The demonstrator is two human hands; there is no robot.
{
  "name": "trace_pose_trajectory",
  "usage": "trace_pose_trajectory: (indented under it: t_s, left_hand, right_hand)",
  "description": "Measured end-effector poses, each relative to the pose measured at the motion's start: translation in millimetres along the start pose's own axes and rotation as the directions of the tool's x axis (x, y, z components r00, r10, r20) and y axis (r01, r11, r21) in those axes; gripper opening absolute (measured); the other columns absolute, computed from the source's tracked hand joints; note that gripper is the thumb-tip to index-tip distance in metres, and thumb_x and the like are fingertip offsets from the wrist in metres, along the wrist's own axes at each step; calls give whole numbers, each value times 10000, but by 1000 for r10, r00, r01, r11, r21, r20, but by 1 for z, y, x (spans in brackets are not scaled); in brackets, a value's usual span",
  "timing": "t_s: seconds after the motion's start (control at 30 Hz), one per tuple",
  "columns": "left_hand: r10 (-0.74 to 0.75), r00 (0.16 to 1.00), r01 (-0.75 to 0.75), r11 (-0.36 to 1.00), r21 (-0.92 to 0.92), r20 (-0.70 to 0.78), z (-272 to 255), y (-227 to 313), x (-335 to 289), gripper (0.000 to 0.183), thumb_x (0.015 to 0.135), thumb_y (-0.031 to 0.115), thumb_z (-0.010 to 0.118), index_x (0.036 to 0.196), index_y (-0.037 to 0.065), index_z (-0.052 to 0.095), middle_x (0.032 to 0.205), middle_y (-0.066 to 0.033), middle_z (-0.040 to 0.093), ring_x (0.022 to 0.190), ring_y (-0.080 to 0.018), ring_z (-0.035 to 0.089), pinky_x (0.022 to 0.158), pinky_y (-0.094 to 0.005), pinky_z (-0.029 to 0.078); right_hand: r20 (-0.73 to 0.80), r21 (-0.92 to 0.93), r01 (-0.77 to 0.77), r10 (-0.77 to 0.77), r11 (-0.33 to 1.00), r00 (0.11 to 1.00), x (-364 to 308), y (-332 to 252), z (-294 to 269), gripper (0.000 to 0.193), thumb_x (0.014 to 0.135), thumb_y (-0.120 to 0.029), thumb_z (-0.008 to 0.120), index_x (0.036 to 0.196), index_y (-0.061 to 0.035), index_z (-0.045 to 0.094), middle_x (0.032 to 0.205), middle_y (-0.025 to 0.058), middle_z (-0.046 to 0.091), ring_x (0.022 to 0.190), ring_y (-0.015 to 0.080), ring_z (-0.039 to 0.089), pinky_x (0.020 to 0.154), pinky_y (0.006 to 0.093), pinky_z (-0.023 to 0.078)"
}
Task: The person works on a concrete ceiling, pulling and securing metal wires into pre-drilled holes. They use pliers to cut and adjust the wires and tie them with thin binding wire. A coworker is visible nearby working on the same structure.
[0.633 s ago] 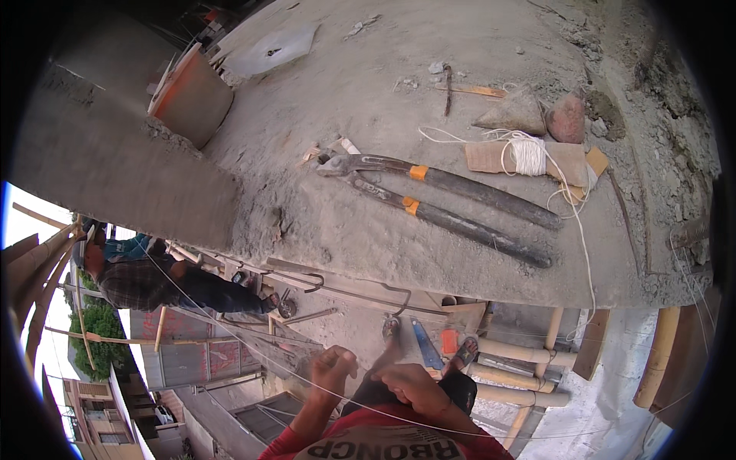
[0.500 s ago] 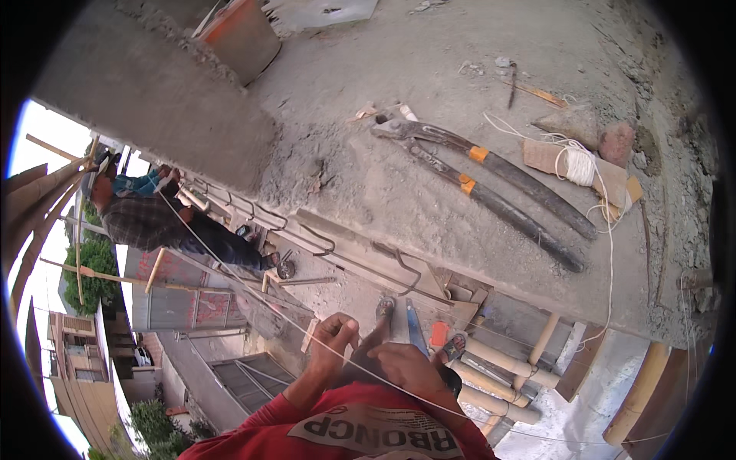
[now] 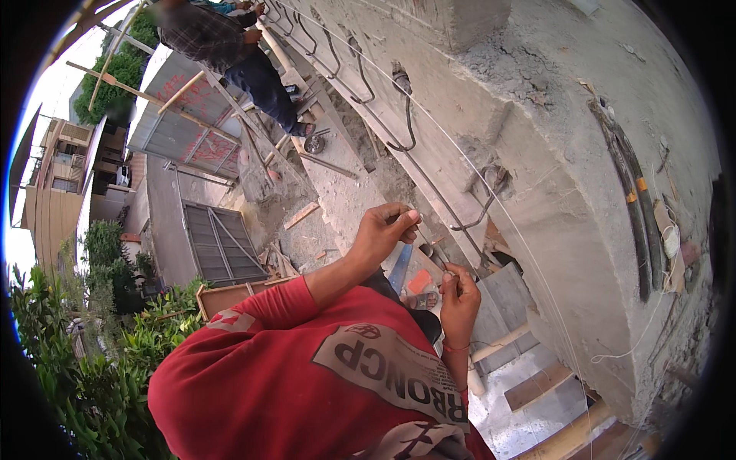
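My left hand (image 3: 386, 234) is closed in a pinch, thumb against fingertips, above the narrow walkway beside the concrete wall. Lower and to the right, my right hand (image 3: 460, 300) is pinching as well, its palm turned up. A thin strand (image 3: 433, 247) seems to run between the two hands; whether it is wire or string I cannot tell. A taut white string line (image 3: 445, 132) slants along the concrete face, to the right of both hands. Bent steel rebar hooks (image 3: 406, 123) stick out of that wall, one of them close beyond my hands.
Long-handled bolt cutters (image 3: 635, 222) lie on the slab at right, beside a wound roll of white string (image 3: 671, 241). A co-worker in a plaid shirt (image 3: 203, 34) stands at upper left. Wooden poles (image 3: 502, 343) and boards cross below. A grey metal gate (image 3: 218, 241) stands lower down.
My view has swung, so the bolt cutters sit farther right and the co-worker higher. The string line, earlier passing by my hands, now runs right of them. My hands have become more tightly pinched.
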State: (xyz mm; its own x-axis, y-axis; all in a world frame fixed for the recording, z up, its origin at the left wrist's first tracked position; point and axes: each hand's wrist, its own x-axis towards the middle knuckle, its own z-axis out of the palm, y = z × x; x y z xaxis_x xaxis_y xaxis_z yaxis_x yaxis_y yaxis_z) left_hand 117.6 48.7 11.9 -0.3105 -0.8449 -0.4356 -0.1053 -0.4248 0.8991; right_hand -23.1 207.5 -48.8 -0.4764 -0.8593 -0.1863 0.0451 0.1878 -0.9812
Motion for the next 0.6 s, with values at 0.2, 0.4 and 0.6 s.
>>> trace_pose_trajectory:
  t_s: [0.2, 0.4, 0.6]
  left_hand:
    - [-89, 990, 85, 996, 39, 105, -20, -15, -12, 293, 1051, 224, 718, 1160, -48, 723, 977, -63, 736, 851, -126, 702, 801, -278, 596]
    - [-122, 986, 136, 983, -122, 114, -54, -41, 2, 309, 1072, 214, 685, 1257, -32, 711, 1062, -80, 750, 858, -85, 680, 841, -236, 592]
    - [-170, 980, 154, 977, 151, 102, -108, -62, 45, 320, 1072, 266, 695, 1225, -12, 735, 918, 0, 702, 750, -53, 589, 707, -210, 499]
  right_hand:
    - [-61, -137, -30, 22, 990, 998, -11, -24, 21, 175, 1042, -55, 618, 1147, 27, 729, 744, 69, 664, 623, 85, 551, 582, 265, 448]
    - [-3, 107, -186, 187, 977, 982, -22, 8, 57, 196, 1042, -78, 608, 1158, 8, 741, 689, 40, 617, 617, 87, 573, 598, 283, 479]
    - [86, -307, -145, 179, 941, 980, -39, 48, 134, 208, 980, -199, 633, 1072, -88, 782, 979, 174, 775, 928, 365, 747, 837, 500, 567]
